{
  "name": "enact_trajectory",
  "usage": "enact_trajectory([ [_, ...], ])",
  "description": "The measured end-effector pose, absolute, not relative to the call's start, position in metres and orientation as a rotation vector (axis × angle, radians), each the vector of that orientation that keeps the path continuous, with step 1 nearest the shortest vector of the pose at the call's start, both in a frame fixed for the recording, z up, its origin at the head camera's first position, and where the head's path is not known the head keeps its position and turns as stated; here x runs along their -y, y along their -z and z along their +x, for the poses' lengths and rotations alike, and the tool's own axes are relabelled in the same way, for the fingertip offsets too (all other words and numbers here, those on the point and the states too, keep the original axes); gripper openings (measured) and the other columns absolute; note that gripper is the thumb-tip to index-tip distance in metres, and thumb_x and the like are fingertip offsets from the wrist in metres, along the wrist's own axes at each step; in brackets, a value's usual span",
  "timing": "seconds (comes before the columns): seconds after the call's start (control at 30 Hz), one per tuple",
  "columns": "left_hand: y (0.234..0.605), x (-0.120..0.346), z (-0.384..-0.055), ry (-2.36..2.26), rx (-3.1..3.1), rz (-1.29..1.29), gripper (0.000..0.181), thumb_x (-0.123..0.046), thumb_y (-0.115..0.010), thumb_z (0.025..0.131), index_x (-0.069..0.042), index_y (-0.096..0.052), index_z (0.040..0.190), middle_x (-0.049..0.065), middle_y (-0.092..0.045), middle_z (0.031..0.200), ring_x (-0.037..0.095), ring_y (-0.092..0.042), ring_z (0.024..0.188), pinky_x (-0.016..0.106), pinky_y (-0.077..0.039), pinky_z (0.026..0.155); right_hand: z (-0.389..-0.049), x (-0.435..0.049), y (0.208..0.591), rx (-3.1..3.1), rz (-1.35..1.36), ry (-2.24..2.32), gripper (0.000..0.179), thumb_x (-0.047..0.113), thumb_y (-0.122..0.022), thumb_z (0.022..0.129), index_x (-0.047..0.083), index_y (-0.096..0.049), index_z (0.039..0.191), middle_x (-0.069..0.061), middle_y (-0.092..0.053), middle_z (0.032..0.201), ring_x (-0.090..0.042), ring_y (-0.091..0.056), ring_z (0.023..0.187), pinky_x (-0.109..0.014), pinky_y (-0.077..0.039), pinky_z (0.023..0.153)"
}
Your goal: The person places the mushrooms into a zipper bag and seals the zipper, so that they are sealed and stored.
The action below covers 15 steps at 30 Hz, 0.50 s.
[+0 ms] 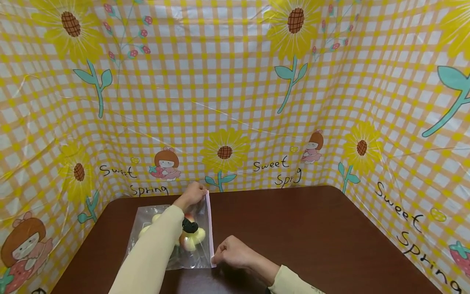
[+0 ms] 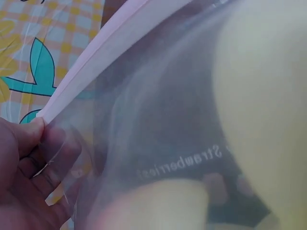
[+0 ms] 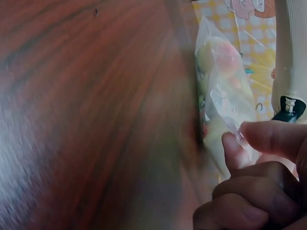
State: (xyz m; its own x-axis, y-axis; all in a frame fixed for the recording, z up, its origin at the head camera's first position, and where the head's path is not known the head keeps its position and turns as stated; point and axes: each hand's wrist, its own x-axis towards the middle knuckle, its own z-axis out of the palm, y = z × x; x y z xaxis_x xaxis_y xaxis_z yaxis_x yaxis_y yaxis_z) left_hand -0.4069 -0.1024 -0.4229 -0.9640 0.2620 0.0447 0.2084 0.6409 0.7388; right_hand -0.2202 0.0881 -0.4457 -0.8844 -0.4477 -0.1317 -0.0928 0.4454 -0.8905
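A clear zip bag [image 1: 136,218] lies at the left of the table, its pink zip strip [image 1: 210,228] running along the right side. Through the film show pale yellow rounded pieces [image 1: 191,243] with a reddish tint; the left forearm covers part of them. My left hand [image 1: 192,193] pinches the strip's far corner between thumb and fingers, as the left wrist view shows close up. At the near corner my right hand [image 1: 235,252] pinches the other end, its remaining fingers curled. Mirrored lettering [image 2: 180,162] reading "Strawberries" shows through the film in the left wrist view.
The dark brown table [image 1: 293,232] extends to the right of the bag. A checked cloth [image 1: 227,81] printed with sunflowers hangs behind the table and along both sides. A black device [image 3: 290,108] sits at the left sleeve's cuff.
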Motion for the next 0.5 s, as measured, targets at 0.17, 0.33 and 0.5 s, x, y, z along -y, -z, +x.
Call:
enact_trajectory([
  [0.17,0.424,0.106,-0.412,-1.262,-2.761,0.366,0.039,-0.012,-0.053,0.104,-0.003,-0.059,0.066,0.000,-0.045,0.056,0.013,-0.038,0.052,0.027,-0.034,0.052,-0.225,-0.092,0.444,-2.353,-0.473,1.384,0.014,0.013,-0.074,0.083,0.005,-0.076,0.072,0.013,-0.035,0.046,-0.002,-0.025,0.040,-0.018,-0.021,0.039],
  [0.33,0.424,0.107,-0.415,-1.241,-2.797,0.369,0.028,-0.014,-0.054,0.103,0.001,-0.074,0.090,-0.001,-0.048,0.065,0.011,-0.038,0.053,0.026,-0.034,0.052,-0.228,-0.098,0.443,-2.401,-0.509,1.324,0.017,0.019,-0.073,0.084,0.005,-0.078,0.075,0.013,-0.043,0.050,-0.003,-0.030,0.045,-0.020,-0.024,0.042],
  [0.5,0.420,0.104,-0.406,-1.210,-2.791,0.409,0.033,-0.025,-0.053,0.105,0.002,-0.072,0.107,0.002,-0.049,0.071,0.015,-0.041,0.059,0.029,-0.037,0.056,-0.230,-0.112,0.438,-2.483,-0.603,1.245,0.019,0.022,-0.070,0.087,0.008,-0.080,0.081,0.005,-0.068,0.072,-0.007,-0.042,0.062,-0.023,-0.032,0.054],
])
